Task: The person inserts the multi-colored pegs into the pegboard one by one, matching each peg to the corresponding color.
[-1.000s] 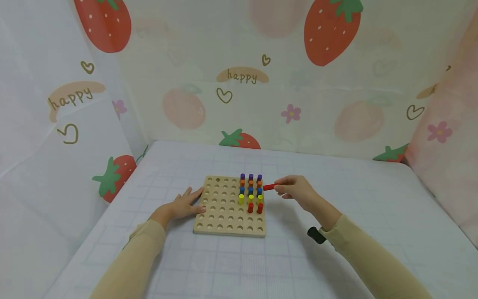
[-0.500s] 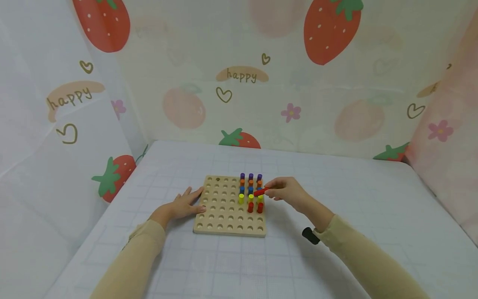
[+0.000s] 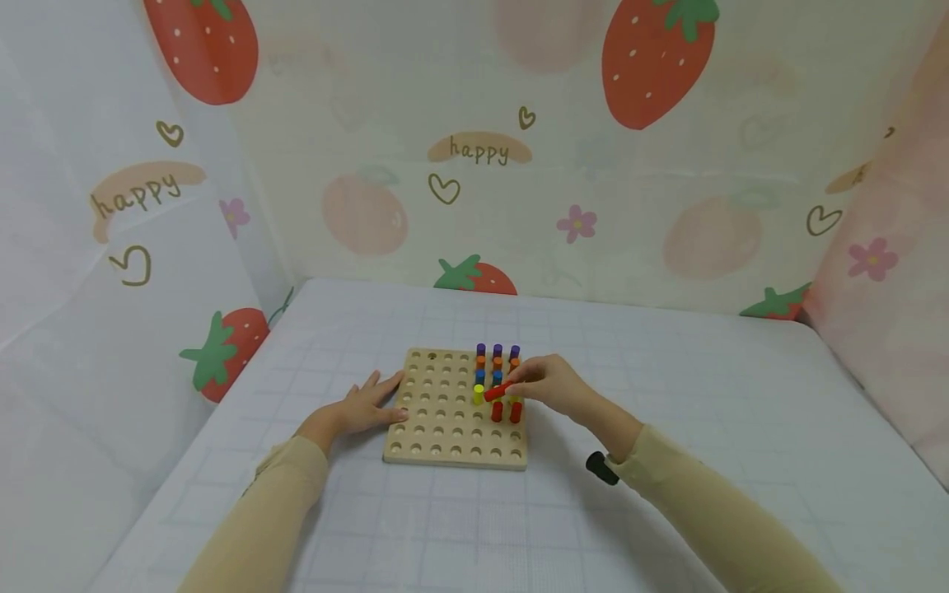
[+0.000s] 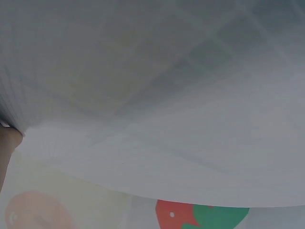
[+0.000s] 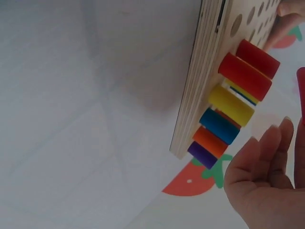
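Observation:
A wooden pegboard [image 3: 437, 428] with rows of round holes lies on the table. Purple, orange, blue and yellow pegs fill rows at its right side, and two red pegs [image 3: 507, 412] stand in front of the yellow ones. My right hand [image 3: 552, 383] pinches another red peg [image 3: 494, 393] between thumb and fingertips, tilted over the yellow row. In the right wrist view, that held peg [image 5: 301, 93] shows at the right edge, beyond the standing pegs. My left hand [image 3: 363, 405] rests at the board's left edge, fingers spread and thumb on its rim.
The table [image 3: 311, 527] has a pale cloth with a faint grid. A printed strawberry curtain [image 3: 474, 222] closes off the back and sides. A small black object [image 3: 602, 468] sticks out by my right sleeve.
My right hand has moved left with the red peg, from beside the board's right edge to above the yellow pegs. The left hand stays in place.

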The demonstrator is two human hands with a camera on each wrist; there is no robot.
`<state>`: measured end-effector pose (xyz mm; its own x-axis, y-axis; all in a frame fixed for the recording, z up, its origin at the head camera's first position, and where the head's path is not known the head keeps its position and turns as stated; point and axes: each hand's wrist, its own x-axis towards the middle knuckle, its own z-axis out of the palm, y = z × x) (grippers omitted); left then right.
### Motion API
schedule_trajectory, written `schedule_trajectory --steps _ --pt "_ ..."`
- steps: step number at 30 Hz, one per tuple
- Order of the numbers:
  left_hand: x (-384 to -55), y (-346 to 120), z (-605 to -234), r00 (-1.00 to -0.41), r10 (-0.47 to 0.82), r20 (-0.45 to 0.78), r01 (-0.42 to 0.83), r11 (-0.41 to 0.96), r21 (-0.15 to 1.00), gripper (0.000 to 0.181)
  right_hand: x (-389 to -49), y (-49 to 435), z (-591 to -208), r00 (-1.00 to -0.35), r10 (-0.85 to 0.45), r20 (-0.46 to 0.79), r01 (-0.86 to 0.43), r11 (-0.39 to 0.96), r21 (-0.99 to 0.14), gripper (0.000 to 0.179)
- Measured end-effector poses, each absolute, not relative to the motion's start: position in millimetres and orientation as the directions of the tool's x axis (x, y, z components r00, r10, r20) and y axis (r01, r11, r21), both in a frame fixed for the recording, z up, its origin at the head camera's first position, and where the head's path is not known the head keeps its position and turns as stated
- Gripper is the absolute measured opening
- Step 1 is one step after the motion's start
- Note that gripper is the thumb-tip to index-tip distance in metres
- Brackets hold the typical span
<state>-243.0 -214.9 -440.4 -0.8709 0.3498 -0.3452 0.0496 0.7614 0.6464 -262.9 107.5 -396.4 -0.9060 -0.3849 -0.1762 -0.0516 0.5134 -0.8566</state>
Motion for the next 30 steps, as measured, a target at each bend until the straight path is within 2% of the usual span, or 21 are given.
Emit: schedule_trajectory --steps 18,22,30 --pt "-245.9 -216.5 -444.6 -0.872 0.344 -0.350 0.049 0.771 0.635 0.088 -260.7 88.7 -406.6 -0.903 -0.404 -0.149 -0.146 0.613 -0.777 0.012" --pt "-246.4 -216.4 -445.1 -0.872 0.340 -0.353 0.043 0.770 0.637 0.088 -260.1 83.5 -406.4 -0.896 -0.422 -0.137 -0.188 0.641 -0.744 0.011" --pt "-247.3 -216.9 -446.9 -0.871 0.352 -0.342 0.062 0.771 0.634 0.088 -261.4 76.9 -403.0 -0.865 -0.497 -0.069 -0.360 0.710 -0.605 0.011"
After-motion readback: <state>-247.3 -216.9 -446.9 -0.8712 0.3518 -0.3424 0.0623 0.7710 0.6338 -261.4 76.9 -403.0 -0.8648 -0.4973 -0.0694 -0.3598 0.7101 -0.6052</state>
